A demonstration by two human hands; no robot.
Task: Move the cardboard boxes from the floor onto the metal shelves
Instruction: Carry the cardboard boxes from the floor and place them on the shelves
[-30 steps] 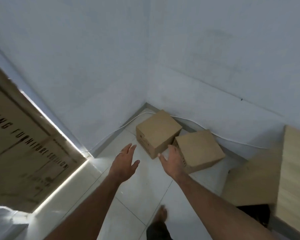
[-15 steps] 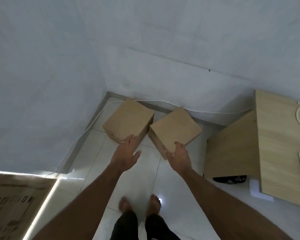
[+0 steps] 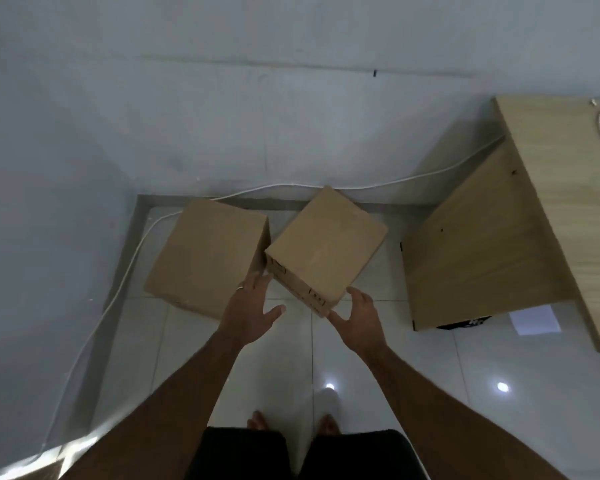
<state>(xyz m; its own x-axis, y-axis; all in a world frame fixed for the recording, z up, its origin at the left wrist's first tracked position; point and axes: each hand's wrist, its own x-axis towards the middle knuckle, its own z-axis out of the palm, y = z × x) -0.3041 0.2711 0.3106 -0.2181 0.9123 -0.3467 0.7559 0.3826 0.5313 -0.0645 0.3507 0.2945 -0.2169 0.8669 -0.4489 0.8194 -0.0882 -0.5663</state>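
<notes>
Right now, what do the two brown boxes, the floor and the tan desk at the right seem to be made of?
Left brown box and right brown box: matte plain cardboard, printed marks on the right one's side. Floor: glossy pale tile, with grout lines and lamp glare. Tan desk: probably wood-grain laminate board.

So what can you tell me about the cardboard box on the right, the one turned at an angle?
The right box is plain brown cardboard, closed, with small black print on its near side. It sits on the white tiled floor, turned cornerwise, beside the left box, a corner about meeting it. The right hand reaches its near corner and the left hand its left side; actual contact is unclear.
</notes>
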